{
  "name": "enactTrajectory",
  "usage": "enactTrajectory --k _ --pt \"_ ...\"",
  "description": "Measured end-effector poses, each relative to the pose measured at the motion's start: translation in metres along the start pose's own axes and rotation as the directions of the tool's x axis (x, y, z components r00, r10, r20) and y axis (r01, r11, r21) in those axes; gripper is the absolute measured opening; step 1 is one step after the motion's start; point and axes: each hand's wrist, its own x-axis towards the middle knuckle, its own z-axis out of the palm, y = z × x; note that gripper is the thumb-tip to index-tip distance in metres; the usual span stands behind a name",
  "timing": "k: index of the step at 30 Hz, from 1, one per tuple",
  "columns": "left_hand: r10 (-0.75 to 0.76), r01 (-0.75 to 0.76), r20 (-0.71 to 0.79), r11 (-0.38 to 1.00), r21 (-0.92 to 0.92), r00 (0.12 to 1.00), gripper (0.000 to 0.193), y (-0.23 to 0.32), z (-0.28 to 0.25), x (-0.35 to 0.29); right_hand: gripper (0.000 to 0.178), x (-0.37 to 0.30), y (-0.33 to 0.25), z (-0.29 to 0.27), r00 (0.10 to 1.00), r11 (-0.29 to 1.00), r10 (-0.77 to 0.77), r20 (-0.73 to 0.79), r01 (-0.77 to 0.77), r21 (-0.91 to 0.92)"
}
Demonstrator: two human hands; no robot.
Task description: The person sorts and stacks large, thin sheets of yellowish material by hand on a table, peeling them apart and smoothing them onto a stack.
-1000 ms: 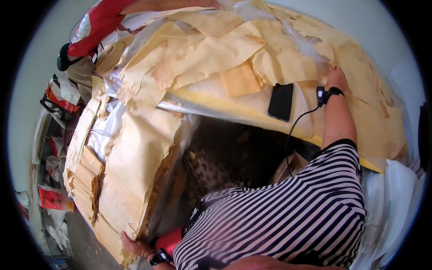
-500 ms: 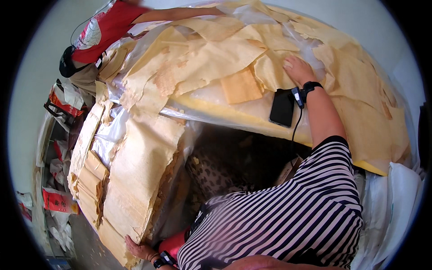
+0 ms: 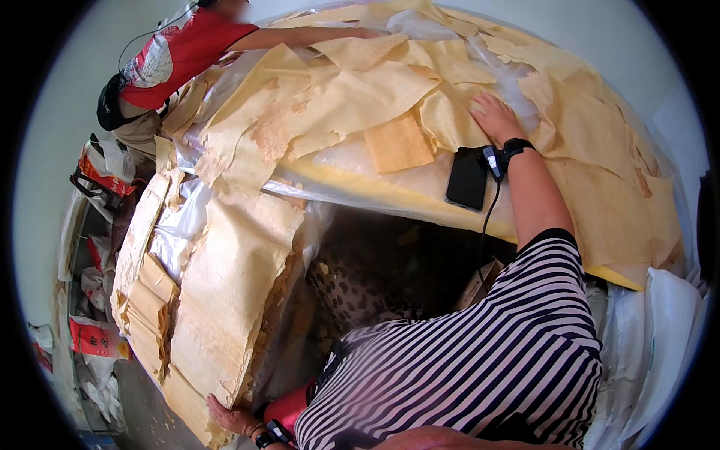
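So the landmark here is the big foam mattress block (image 3: 420, 191), wrapped in clear plastic and plastered with torn tan paper sheets (image 3: 352, 97). Going left to right from it:

Off its far left edge, bags and red-printed sacks (image 3: 94, 337) are piled on the floor. At its upper left corner a co-worker in a red shirt (image 3: 176, 52) is seen, one arm stretched over the top face.

On the block's left side face, a long paper panel (image 3: 225, 300) is hanging down, ragged and half peeled. At the bottom of that panel the left hand (image 3: 232, 416) is pressed against the lower edge, fingers curled loosely on the paper; whether anything is actually pinched can't be told.

On the top face, a small square paper patch (image 3: 397, 142) is lying loose, and just right of it a black phone (image 3: 466, 178) is parked near the front edge, cabled to a wrist device.

Right of the phone, the right hand (image 3: 495, 116) is laid flat and spread open on a paper sheet, nothing gripped, just pushed down on the wrapping.

Looks like the paper covering is being peeled or smoothed, sheet by sheet. For the next move, an edge of that sheet probably needs to be caught under the fingertips, with the phone kept clear.
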Motion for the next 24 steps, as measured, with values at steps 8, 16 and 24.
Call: enactTrajectory --k 8,16,24 --pt "-0.016 0.016 0.013 1.000 -0.006 1.000 0.052 -0.006 0.002 -0.004 0.049 -0.004 -0.009 -0.008 1.000 0.998 0.008 0.017 -0.009 0.063" --pt "-0.020 0.020 0.003 1.000 0.015 1.000 0.054 -0.002 0.002 -0.003 0.049 -0.003 -0.005 -0.002 1.000 0.998 0.025 -0.012 -0.024 0.056" --pt "-0.019 0.019 0.002 1.000 -0.012 1.000 0.047 0.002 -0.001 -0.001 0.049 0.002 0.004 0.009 0.999 0.996 0.050 -0.011 -0.049 0.074"
